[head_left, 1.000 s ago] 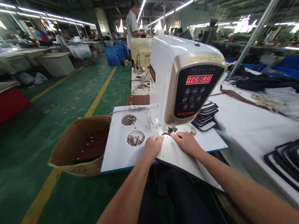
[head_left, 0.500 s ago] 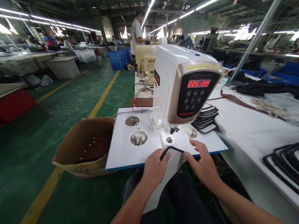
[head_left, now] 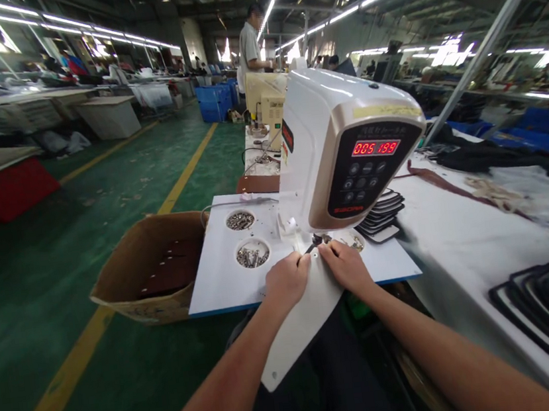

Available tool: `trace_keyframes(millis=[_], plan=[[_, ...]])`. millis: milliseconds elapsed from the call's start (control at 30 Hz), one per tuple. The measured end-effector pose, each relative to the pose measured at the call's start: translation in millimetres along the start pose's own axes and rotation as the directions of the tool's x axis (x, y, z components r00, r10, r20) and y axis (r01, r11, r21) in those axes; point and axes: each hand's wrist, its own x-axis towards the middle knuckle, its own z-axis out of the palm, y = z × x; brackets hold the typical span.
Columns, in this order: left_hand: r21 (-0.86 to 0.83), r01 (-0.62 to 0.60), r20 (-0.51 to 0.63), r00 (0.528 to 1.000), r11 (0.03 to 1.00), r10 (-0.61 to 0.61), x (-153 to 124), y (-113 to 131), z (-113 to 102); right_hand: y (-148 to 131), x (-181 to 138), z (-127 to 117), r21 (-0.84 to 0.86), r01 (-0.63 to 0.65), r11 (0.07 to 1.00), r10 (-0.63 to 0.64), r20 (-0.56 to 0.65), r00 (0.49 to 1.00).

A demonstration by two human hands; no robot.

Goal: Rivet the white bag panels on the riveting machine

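Note:
My left hand (head_left: 287, 276) and my right hand (head_left: 346, 263) both pinch the far end of a white panel (head_left: 301, 322) with black edging. That end lies under the head of a white and gold fastening machine (head_left: 311, 154), at its die, which my fingers mostly hide. A small metal dot shows on the panel between my hands. The panel's near end, with a small round mark, hangs toward my lap. The machine's red display (head_left: 376, 147) is lit. Left of my hands, a cup of small metal parts (head_left: 252, 253) is sunk in the white worktop (head_left: 218, 276).
A cardboard box (head_left: 116, 298) with dark brown pieces stands left of the worktop. Black-edged panels are stacked behind the machine (head_left: 383, 215) and on the right table (head_left: 542, 312). A person (head_left: 249, 48) stands farther back by blue crates (head_left: 214, 103).
Both hands have moved forward and closer together, bringing the panel's edged end under the machine head. My right hand's fingers, partly spread before, now close on the panel.

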Motion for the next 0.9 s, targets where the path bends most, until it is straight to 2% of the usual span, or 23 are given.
trace_keyframes(millis=[133,267,467,600,667,733,833,900], plan=[[0.037,0.012,-0.009,1.000,0.999,-0.011,10,-2,3,3,17,8,-0.068,-0.056,0.996,0.056,0.009,0.998],[0.037,0.041,0.006,0.999,0.998,-0.041,13,-4,5,9,23,12,-0.101,-0.054,0.993,0.058,0.038,0.998],[0.023,0.028,0.022,0.999,0.999,-0.029,16,-5,4,11,23,17,-0.070,-0.050,0.996,0.054,0.055,0.997],[0.034,0.024,0.030,0.999,0.999,-0.025,5,-6,-7,3,13,10,-0.013,-0.072,0.997,0.072,0.005,0.997],[0.040,0.000,0.030,1.000,0.999,-0.002,-11,-6,-16,3,1,-5,0.012,-0.083,0.996,0.084,-0.052,0.995],[0.020,-0.042,0.031,0.999,0.999,0.041,-31,-8,-24,9,-16,-30,0.029,-0.095,0.995,0.098,-0.121,0.988],[-0.091,-0.053,0.048,0.997,0.994,0.057,-54,-21,-28,28,-45,-86,0.027,-0.128,0.991,0.131,-0.274,0.953],[-0.176,-0.033,0.043,0.998,0.984,0.042,-64,-29,-24,48,-67,-135,-0.019,-0.175,0.984,0.149,-0.434,0.889]])
